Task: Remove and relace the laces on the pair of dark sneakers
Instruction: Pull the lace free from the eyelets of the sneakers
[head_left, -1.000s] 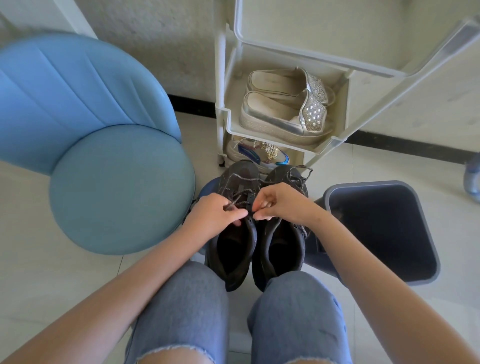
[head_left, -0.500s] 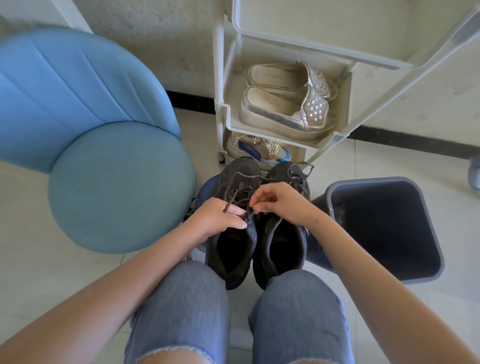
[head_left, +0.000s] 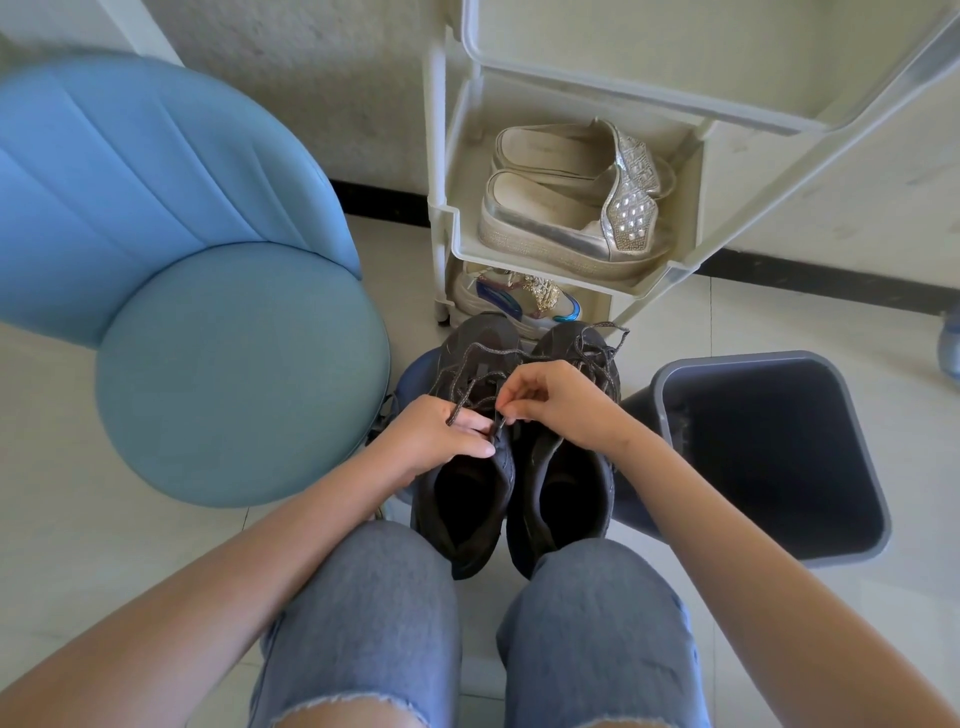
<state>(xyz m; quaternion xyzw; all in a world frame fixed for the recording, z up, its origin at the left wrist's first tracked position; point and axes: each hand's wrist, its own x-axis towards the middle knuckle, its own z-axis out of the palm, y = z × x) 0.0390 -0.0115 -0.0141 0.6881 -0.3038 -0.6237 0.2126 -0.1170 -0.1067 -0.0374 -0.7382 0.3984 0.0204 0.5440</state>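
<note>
— While the knees in frayed jeans (head_left: 363, 618) fill the bottom of the view, where does the pair sit?

— Just past them. The left sneaker (head_left: 462, 499) and the right sneaker (head_left: 563, 493) stand side by side and touching, heels toward the person, on something low and blue (head_left: 415, 370) (only an edge of it shows).

— And the hands?

— The left hand (head_left: 431, 439) has its fingers curled round a strand of the grey lace (head_left: 464, 399), thumb lying across the left sneaker's collar. The right hand (head_left: 563, 405) pinches another strand at its fingertips, above the seam between the two shoes. Both hands cover the eyelets, so I cannot tell how far the lacing goes. Loose loops trail over both toes.

— What crowds the spot?

— A dark grey bin (head_left: 670, 379) sits just beside the right sneaker, its mouth open to the camera. A blue chair (head_left: 239, 374) stands on the left, its round seat near the left forearm. Straight ahead, close to the toes, is a cream rack (head_left: 453, 228). Its low shelf holds a pale sneaker with coloured trim (head_left: 519, 301), half hidden behind the dark toes. The shelf above carries silver slip-ons (head_left: 561, 208). Behind it all is a wall with black skirting (head_left: 379, 195).
</note>
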